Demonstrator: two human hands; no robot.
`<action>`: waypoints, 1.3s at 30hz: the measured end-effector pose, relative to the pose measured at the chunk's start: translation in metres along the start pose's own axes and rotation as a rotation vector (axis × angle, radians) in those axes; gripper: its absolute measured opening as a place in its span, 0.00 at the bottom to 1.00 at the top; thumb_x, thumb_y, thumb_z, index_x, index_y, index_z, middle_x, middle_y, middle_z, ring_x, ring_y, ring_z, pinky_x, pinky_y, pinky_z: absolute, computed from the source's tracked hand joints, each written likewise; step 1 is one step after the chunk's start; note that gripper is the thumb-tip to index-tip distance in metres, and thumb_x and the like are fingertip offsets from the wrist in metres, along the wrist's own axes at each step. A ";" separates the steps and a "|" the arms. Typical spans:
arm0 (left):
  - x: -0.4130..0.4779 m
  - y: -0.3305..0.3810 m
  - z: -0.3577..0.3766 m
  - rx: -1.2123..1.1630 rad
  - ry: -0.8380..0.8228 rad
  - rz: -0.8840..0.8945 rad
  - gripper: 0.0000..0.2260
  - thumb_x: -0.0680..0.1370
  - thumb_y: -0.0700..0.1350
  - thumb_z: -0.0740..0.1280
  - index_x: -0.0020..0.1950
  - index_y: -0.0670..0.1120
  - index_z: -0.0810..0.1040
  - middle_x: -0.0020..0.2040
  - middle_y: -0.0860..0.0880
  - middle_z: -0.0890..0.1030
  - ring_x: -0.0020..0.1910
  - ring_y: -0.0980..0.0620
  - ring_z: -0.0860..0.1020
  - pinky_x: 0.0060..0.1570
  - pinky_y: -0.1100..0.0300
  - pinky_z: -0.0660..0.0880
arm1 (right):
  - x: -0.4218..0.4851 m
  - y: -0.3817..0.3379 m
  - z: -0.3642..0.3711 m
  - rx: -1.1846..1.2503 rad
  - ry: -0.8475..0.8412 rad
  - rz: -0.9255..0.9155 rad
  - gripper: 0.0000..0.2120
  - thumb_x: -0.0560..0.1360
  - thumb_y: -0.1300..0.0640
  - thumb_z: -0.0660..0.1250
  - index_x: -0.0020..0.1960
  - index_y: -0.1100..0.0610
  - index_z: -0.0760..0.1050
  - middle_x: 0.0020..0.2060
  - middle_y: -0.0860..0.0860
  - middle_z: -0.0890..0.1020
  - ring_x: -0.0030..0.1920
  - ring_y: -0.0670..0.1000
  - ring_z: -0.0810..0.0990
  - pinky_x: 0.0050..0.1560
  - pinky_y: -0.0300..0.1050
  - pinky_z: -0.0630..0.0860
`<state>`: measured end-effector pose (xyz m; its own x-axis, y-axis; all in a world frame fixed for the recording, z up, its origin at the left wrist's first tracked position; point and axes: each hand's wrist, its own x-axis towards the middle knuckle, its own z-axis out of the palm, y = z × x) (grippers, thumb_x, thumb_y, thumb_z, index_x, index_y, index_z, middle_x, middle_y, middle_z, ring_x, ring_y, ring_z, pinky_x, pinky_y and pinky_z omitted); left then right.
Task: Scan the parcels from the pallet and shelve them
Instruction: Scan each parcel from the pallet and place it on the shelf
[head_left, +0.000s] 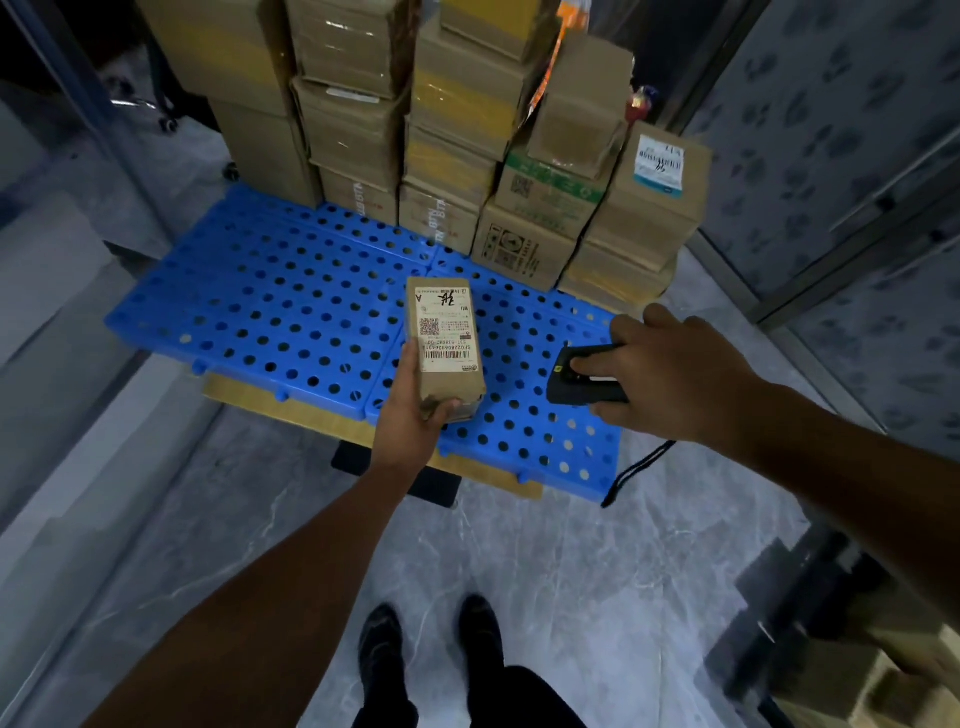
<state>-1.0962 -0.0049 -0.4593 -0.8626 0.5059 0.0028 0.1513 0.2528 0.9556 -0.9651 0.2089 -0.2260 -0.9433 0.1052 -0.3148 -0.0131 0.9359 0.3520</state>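
Pallet (270, 301), blue perforated, w/ stacked boxes (358, 130), on grey marble floor (597, 571).

A grey marbled floor (545, 571) carries a flat cardboard sheet (244, 397), and on that sheet lies a blue pallet (270, 296) full of round holes. Brown boxes (353, 130) stand stacked in several columns along the pallet's far edge (the rightmost box (649, 218) bears a white label (658, 165)). A black block (348, 460) shows at the sheet's near edge. Two black shoes (382, 654) stand on the floor.
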 end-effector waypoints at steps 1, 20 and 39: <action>-0.001 0.001 0.003 0.017 0.013 -0.003 0.42 0.79 0.46 0.73 0.83 0.59 0.48 0.78 0.57 0.68 0.67 0.66 0.72 0.59 0.65 0.76 | 0.001 0.003 0.004 0.037 0.016 0.004 0.28 0.76 0.34 0.64 0.74 0.36 0.64 0.54 0.50 0.71 0.55 0.56 0.68 0.43 0.49 0.65; -0.190 0.037 -0.056 0.162 0.537 -0.145 0.43 0.73 0.55 0.74 0.82 0.63 0.54 0.71 0.75 0.66 0.68 0.71 0.71 0.62 0.69 0.74 | 0.054 -0.152 0.101 1.369 0.042 -0.178 0.26 0.74 0.40 0.71 0.70 0.45 0.75 0.48 0.23 0.78 0.45 0.32 0.80 0.34 0.34 0.77; -0.575 0.034 -0.268 0.131 1.411 -0.229 0.47 0.67 0.53 0.81 0.80 0.57 0.60 0.70 0.73 0.68 0.70 0.65 0.71 0.65 0.67 0.73 | -0.093 -0.579 -0.076 1.192 -0.027 -0.935 0.22 0.74 0.44 0.73 0.67 0.45 0.78 0.48 0.27 0.79 0.50 0.32 0.79 0.44 0.22 0.71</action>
<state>-0.7247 -0.5080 -0.3495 -0.6108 -0.7624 0.2139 -0.0782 0.3269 0.9418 -0.8949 -0.3686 -0.3339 -0.7417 -0.6699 -0.0345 -0.3056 0.3832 -0.8716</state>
